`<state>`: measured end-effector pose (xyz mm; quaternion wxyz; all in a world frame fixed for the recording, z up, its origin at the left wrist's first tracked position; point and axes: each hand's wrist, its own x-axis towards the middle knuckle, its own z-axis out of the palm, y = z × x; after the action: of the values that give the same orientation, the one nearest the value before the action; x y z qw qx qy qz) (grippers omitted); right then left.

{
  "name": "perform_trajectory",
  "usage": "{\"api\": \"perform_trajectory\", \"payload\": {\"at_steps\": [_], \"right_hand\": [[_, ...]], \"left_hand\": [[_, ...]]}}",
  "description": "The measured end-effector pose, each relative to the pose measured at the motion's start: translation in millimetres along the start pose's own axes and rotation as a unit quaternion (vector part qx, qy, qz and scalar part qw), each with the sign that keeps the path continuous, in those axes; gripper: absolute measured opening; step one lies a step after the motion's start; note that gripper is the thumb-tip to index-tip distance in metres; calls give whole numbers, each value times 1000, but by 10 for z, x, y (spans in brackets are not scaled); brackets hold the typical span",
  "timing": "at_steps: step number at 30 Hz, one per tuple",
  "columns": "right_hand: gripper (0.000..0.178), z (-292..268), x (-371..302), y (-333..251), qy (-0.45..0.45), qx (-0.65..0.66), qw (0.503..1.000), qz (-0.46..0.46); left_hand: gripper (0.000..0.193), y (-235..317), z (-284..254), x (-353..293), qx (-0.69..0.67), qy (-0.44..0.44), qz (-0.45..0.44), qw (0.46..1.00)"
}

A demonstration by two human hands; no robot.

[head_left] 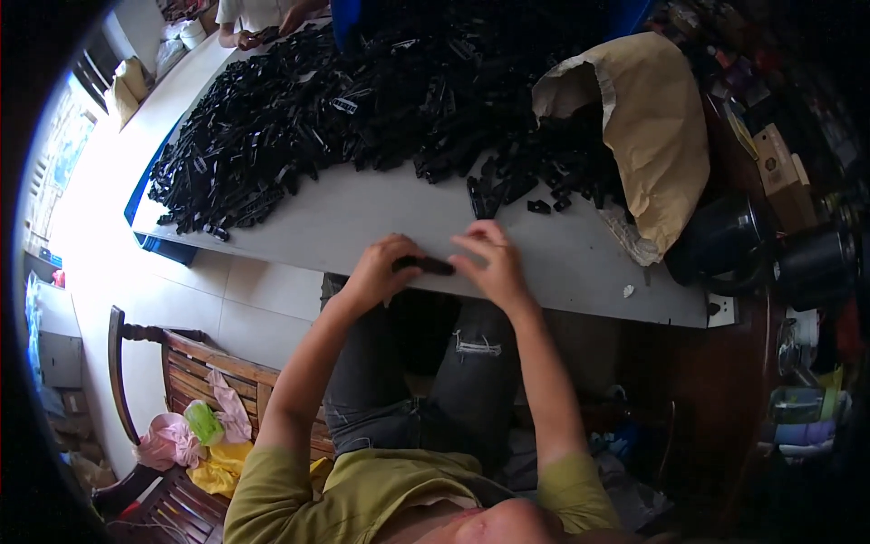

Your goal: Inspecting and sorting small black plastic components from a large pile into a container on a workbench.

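Observation:
My left hand [382, 270] is closed on a small, elongated black plastic part [435, 265] just over the near edge of the grey table. Beside the part's right end is my right hand [494, 269]. Its thumb is at or close to that end, and its fingers are apart. The part's exact kind is too small to make out, and my left fingers cover some of it. Just beyond my hands, a few loose black pieces [489, 198] lie at the edge of a big heap of black plastic parts [299, 118].
A tan paper sack [662, 136] lies open-mouthed at the right, with black parts at its mouth. Black buckets [720, 240] stand beside it. At the far left, another person's hand [246, 40] works by the heap. A wooden chair [217, 354] with cloths stands at my left.

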<state>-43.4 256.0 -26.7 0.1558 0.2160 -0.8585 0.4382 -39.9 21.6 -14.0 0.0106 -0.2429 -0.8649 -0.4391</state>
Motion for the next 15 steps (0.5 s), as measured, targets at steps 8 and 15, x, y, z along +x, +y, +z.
{"api": "perform_trajectory", "payload": {"at_steps": [8, 15], "right_hand": [[30, -594, 69, 572, 111, -282, 949, 83], [30, -579, -91, 493, 121, -168, 973, 105]], "left_hand": [[31, 173, 169, 582, -1, -1, 15, 1000], [26, 101, 400, 1010, 180, 62, 104, 976]]}}
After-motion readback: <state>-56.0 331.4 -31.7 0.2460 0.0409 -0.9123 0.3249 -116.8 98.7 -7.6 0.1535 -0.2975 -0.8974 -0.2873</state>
